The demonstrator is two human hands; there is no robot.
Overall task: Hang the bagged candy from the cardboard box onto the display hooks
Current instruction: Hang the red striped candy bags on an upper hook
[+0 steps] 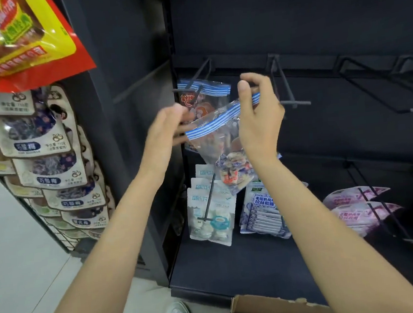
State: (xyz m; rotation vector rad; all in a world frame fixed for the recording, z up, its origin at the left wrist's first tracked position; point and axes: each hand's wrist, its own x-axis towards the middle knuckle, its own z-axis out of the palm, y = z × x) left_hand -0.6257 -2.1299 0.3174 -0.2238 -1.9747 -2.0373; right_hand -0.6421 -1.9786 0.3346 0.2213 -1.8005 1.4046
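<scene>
Before a dark shop rack (313, 20), both hands' (166, 127) (259, 116) grip pinches a candy bag (214, 140) near its hooks (287, 90).

The black display rack (339, 30) carries wire hooks (286, 83). Below them, white packets (211, 214) hang beside blue ones (264, 214).

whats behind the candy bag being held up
Behind the held candy bag another blue-striped candy bag already hangs on a hook. Its lower half is covered by the held bag and the left hand.
</scene>
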